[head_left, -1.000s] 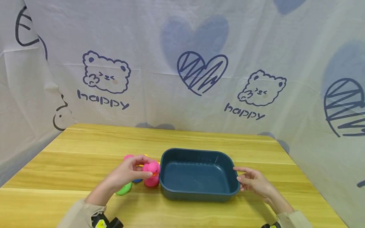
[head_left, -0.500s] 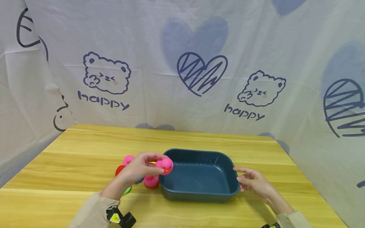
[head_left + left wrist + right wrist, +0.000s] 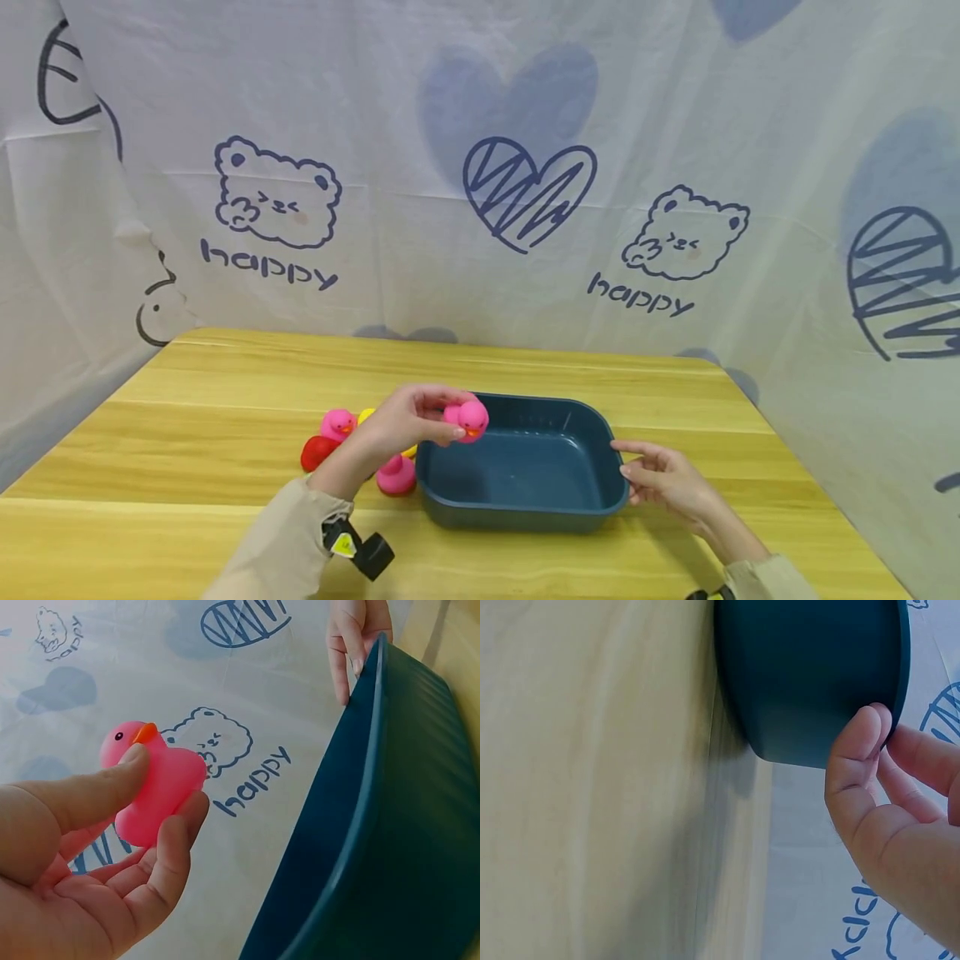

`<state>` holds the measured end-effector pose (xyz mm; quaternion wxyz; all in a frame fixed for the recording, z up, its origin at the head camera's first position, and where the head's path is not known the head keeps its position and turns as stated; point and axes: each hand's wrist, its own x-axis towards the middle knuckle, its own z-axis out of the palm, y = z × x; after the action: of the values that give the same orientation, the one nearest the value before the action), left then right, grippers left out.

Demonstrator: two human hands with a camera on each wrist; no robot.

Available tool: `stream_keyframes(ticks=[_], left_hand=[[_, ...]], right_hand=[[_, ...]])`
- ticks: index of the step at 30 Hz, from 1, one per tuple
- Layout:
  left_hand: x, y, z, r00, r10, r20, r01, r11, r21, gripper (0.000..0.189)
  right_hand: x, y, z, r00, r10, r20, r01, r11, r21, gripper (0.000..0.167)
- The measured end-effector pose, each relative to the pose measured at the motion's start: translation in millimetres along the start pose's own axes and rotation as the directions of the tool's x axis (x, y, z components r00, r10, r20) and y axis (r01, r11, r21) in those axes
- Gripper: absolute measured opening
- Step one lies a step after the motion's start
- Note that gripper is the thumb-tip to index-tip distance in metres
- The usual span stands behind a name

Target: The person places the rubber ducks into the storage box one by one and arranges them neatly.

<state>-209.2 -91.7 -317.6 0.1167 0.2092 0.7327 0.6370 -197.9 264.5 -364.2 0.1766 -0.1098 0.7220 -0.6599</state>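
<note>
In the head view my left hand point(image 3: 411, 423) holds a pink rubber duck point(image 3: 471, 419) with an orange beak above the left side of a dark teal plastic basin point(image 3: 517, 518). The left wrist view shows the duck point(image 3: 161, 780) between thumb and fingertips, beside the basin's rim point(image 3: 360, 817). My right hand point(image 3: 671, 483) grips the basin's right end at the rim. Up close in the right wrist view, some of its fingers point(image 3: 851, 761) curl against the outer wall and others reach the edge.
Left of the basin several more toys stand on the wooden table point(image 3: 187, 433): a pink duck point(image 3: 339, 423), a red one point(image 3: 318, 452), another pink one point(image 3: 396, 477) and some yellow, partly hidden by the left arm. A printed white cloth point(image 3: 405, 250) hangs behind.
My left hand has lifted the pink duck from beside the basin and carried it right, over its left rim. The right hand and the basin have stayed put.
</note>
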Motion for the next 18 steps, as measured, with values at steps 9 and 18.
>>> stream_keyframes(ticks=[9, 18], left_hand=[[19.9, 4.5, 13.4, 1.000, 0.007, 0.021, -0.007, 1.000, 0.003, 0.039], [39.3, 8.4, 25.9, 0.999, 0.024, 0.025, -0.023, 0.999, -0.042, 0.040]], right_hand=[[-0.1, -0.1, -0.5, 1.000, 0.008, -0.005, -0.008, 1.000, 0.002, 0.052], [-0.6, -0.5, 0.5, 1.000, 0.000, -0.004, 0.000, 1.000, 0.011, 0.051]])
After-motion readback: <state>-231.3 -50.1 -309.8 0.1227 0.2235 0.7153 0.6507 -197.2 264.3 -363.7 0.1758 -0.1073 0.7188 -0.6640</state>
